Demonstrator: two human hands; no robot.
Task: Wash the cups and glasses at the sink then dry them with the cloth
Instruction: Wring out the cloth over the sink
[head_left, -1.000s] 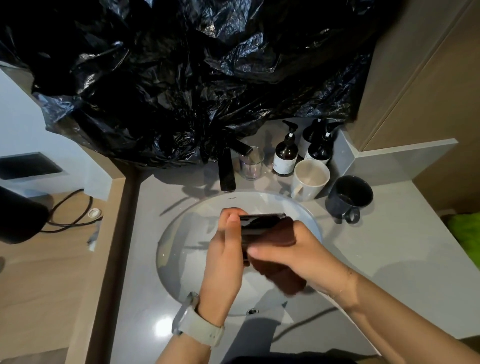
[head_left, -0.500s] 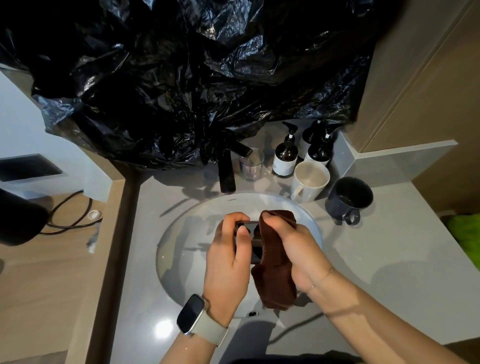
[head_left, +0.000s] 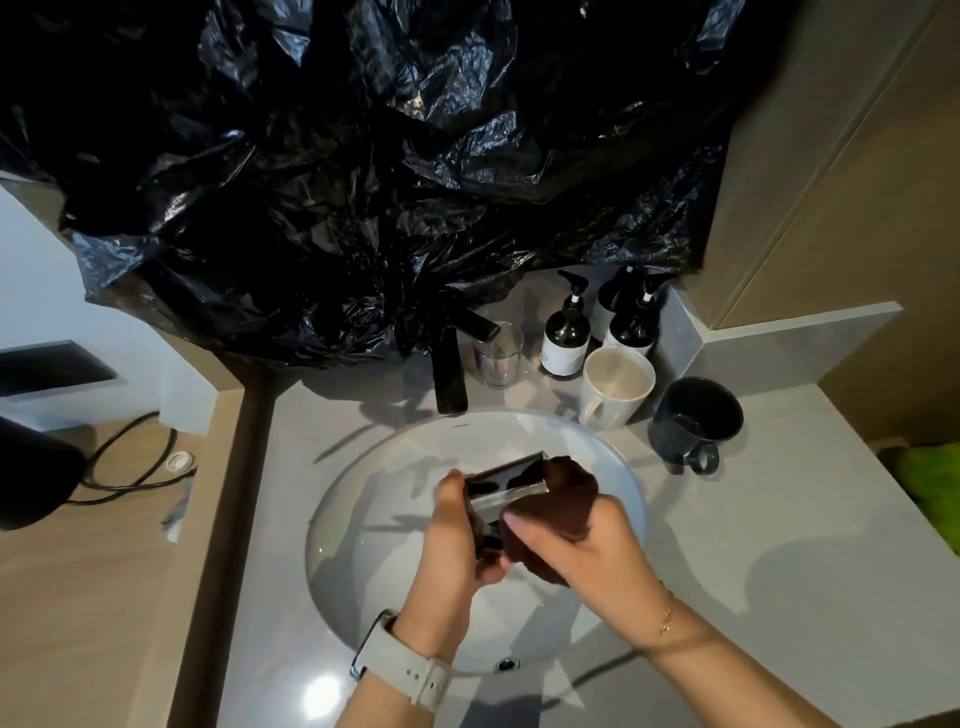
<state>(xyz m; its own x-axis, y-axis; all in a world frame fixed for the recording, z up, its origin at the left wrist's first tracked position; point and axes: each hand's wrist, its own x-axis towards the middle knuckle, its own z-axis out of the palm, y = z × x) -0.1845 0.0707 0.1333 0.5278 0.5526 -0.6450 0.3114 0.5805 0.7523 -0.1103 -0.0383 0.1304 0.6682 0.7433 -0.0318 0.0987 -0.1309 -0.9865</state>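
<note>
Over the white sink basin (head_left: 374, 499) my left hand (head_left: 454, 540) grips a clear glass (head_left: 506, 486) tipped on its side. My right hand (head_left: 582, 545) holds a dark brown cloth (head_left: 563, 493) bunched against the glass's right side and base. On the counter behind the basin stand another clear glass (head_left: 497, 355), a white mug (head_left: 615, 387) and a dark mug (head_left: 696, 418) with its handle toward me.
A black tap (head_left: 451, 364) rises behind the basin under a large black plastic sheet (head_left: 363, 171). Dark pump bottles (head_left: 567, 332) stand in the back corner. A wooden shelf with a cable (head_left: 124, 467) lies to the left, something green (head_left: 930, 488) at the right edge.
The cloth hung down from my right hand half a second ago; now it is bunched up against the glass. The glass has turned in my left hand.
</note>
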